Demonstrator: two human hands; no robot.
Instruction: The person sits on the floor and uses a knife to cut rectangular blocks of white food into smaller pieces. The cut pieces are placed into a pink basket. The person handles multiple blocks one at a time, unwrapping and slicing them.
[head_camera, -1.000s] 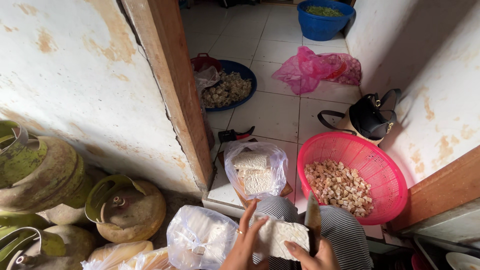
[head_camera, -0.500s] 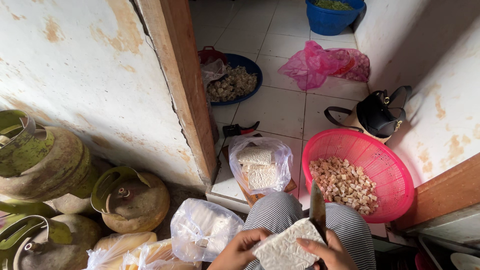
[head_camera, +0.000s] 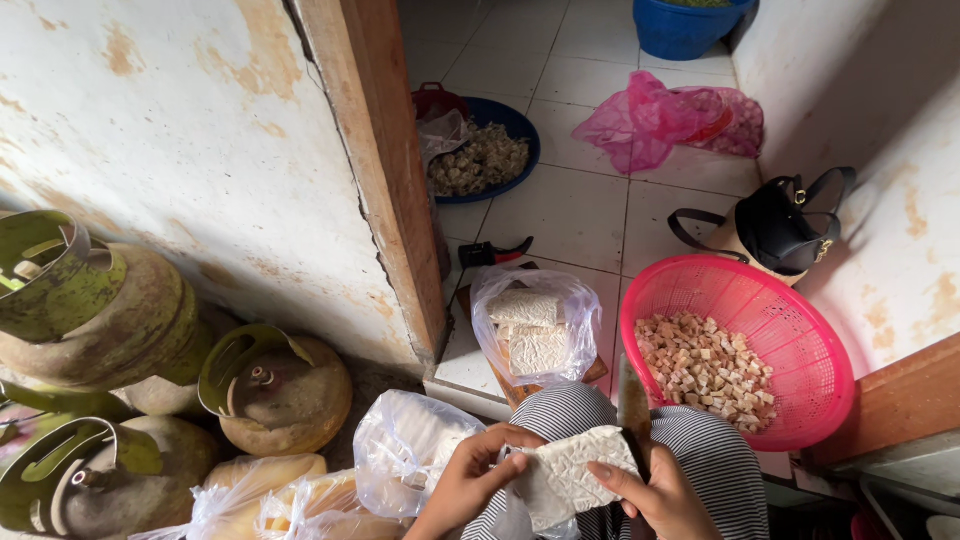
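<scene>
both hands (head_camera: 570, 480) grip white tempeh block (head_camera: 572, 474), knife (head_camera: 632, 415) upright.

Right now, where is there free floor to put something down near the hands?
Bare tiles lie between the blue bowl, the pink bag and the black handbag. It is crowded between the pink basket and the clear bag of blocks, and beside the left hand, near the gas cylinders.

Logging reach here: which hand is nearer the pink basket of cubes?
Right. The right hand sits just below-left of the pink basket; the left hand is farther left, holding the white block.
</scene>
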